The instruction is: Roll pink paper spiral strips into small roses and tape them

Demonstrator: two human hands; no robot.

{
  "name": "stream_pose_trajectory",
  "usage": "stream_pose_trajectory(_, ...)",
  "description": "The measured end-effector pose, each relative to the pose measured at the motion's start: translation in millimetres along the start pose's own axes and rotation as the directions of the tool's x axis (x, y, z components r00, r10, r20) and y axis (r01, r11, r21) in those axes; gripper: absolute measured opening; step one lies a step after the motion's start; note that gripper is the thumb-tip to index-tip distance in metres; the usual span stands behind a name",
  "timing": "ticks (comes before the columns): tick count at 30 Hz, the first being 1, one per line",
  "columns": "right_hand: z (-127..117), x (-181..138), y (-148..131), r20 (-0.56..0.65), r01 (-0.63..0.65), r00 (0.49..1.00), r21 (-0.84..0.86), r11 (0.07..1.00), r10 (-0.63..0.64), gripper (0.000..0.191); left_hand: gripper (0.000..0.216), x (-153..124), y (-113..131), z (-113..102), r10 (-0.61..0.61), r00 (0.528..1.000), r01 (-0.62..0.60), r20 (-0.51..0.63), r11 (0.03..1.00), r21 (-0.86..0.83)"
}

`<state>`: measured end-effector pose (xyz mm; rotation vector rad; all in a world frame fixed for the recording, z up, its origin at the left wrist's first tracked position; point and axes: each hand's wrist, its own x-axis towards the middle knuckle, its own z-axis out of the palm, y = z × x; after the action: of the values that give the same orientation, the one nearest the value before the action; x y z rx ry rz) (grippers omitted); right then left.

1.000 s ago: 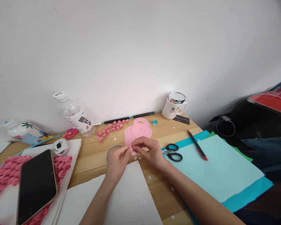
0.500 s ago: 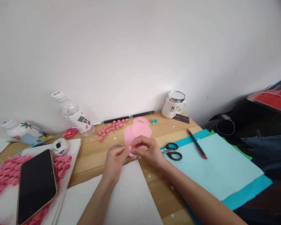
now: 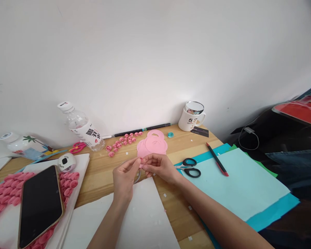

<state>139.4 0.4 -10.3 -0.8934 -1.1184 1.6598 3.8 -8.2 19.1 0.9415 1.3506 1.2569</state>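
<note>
Between the fingertips of both hands is a small pink paper strip [image 3: 141,166], partly rolled and largely covered by the fingers. My left hand [image 3: 124,174] pinches its coiled end, thumb against forefinger. From the other side my right hand [image 3: 162,168] grips the strip with thumb and fingers. Just behind the hands lie several pink paper spiral cutouts [image 3: 153,143] in a pile. Small rolled pink paper roses [image 3: 121,140] stand to their left, and one teal paper coil [image 3: 170,135] sits to the right. A ring-shaped roll [image 3: 138,177] is mostly hidden under my left hand.
Black-handled scissors [image 3: 192,172] and a pen [image 3: 217,159] lie by light blue paper [image 3: 238,186] at right. A mug [image 3: 189,119] and a plastic bottle [image 3: 84,129] stand along the wall. At left a phone [image 3: 41,207] rests on more pink roses [image 3: 71,183]; white paper [image 3: 150,214] lies in front.
Both hands have shifted slightly, and the right fingers have moved round the pink strip. More of the strip shows between the fingertips. The objects on the table stay put.
</note>
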Motion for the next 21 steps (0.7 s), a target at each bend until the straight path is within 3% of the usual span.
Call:
stream_pose_trajectory(12,1.6,0.9,0.2,-0.158,0.087,0.985,0.11,0.99,-0.069,0.03,0.025,-1.4,1.0,2.2,0.0,1.0,0.001,-0.031,0.999,0.036)
stream_pose_trajectory(21,2.8,0.4,-3.8,-0.259,0.216,0.939,-0.061,0.974,-0.224,0.023,0.024,-3.7,0.0,2.2,0.112,0.993,-0.119,0.043,0.959,0.255)
